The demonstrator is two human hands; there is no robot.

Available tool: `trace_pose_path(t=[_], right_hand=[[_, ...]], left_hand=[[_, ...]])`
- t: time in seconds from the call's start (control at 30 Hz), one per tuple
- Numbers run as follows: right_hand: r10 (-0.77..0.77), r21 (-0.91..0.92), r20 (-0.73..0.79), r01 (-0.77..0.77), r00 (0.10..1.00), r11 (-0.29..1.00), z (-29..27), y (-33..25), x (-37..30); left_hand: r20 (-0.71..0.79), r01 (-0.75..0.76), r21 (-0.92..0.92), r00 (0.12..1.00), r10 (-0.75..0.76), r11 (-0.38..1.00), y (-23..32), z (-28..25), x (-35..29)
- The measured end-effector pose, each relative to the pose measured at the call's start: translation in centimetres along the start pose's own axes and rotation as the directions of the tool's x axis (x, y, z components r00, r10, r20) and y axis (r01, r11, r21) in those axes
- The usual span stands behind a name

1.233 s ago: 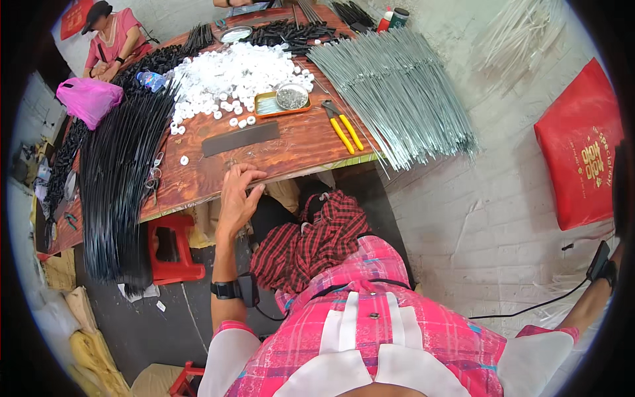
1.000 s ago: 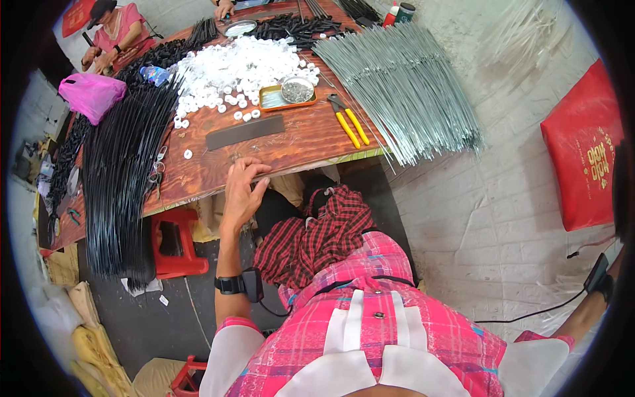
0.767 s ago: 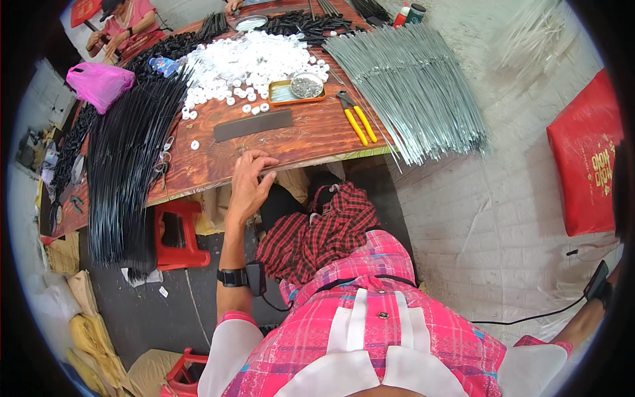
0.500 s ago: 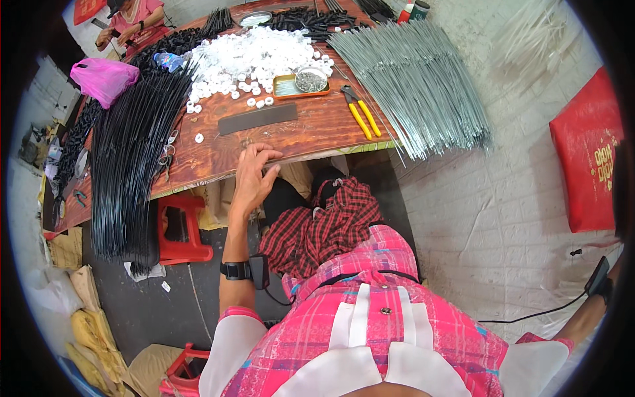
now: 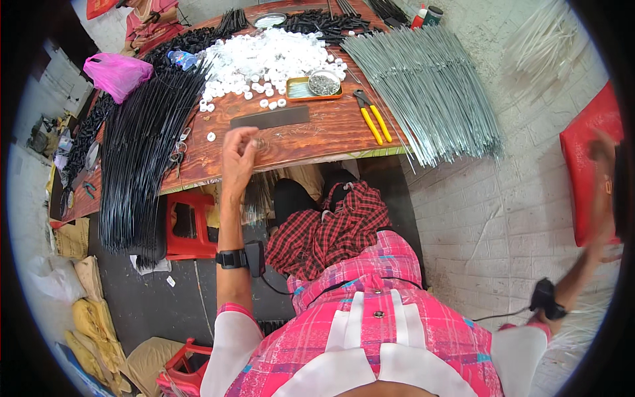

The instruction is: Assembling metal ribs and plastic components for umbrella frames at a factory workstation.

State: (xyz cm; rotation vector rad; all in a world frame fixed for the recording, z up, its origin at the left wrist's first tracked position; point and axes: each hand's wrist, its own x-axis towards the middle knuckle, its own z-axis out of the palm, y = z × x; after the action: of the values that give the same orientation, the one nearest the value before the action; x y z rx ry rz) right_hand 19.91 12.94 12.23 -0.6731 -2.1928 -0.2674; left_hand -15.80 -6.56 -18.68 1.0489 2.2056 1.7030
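My left hand (image 5: 238, 155) is over the table's front edge, its fingers curled in toward the thumb; whether anything small is in them I cannot make out. Just beyond it lies a flat dark bar (image 5: 270, 118) on the reddish wooden table (image 5: 304, 142). A single white round piece (image 5: 211, 137) sits to its left. Out at the far right, my right hand (image 5: 600, 159) is raised in front of a red bag (image 5: 582, 152); motion smears its fingers. Cutting pliers (image 5: 372, 118) with yellow handles lie right of the bar.
White round pieces (image 5: 248, 63) are heaped mid-table behind a small tin (image 5: 297, 88) and a dish of tiny metal parts (image 5: 324, 83). Bundles of black rods (image 5: 142, 145) and silver wires (image 5: 430, 92) flank them. A red stool (image 5: 190, 228) stands below; another person (image 5: 152, 23) sits far left.
My left hand has shifted slightly left and its fingers have curled in from a spread pose. My right arm has swung up, bringing that hand into view by the red bag. The view has shifted slightly.
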Motion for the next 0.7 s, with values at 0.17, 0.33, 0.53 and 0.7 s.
trace_pose_path(t=[0.17, 0.33, 0.53, 0.7], right_hand=[[-0.224, 0.436, 0.400, 0.030, 0.889, 0.899, 9.4, 5.2, -5.8], [-0.144, 0.551, 0.535, -0.214, 0.832, 0.807, 27.1, 4.0, -6.3], [-0.204, 0.452, 0.437, -0.018, 0.876, 0.892, 36.0, 1.4, -3.7], [-0.343, 0.512, 0.262, 0.171, 0.902, 0.842, 39.7, 0.4, -2.3]], left_hand=[[-0.135, -0.199, 0.319, 0.958, 0.252, 0.927, -0.4, 1.2, 4.0], [-0.039, -0.231, 0.543, 0.953, 0.300, 0.807, -1.9, 1.7, 4.9], [-0.058, -0.120, 0.540, 0.982, 0.179, 0.833, 0.3, 3.2, 5.1], [-0.043, -0.098, 0.467, 0.990, 0.133, 0.879, 0.9, 4.4, 5.7]])
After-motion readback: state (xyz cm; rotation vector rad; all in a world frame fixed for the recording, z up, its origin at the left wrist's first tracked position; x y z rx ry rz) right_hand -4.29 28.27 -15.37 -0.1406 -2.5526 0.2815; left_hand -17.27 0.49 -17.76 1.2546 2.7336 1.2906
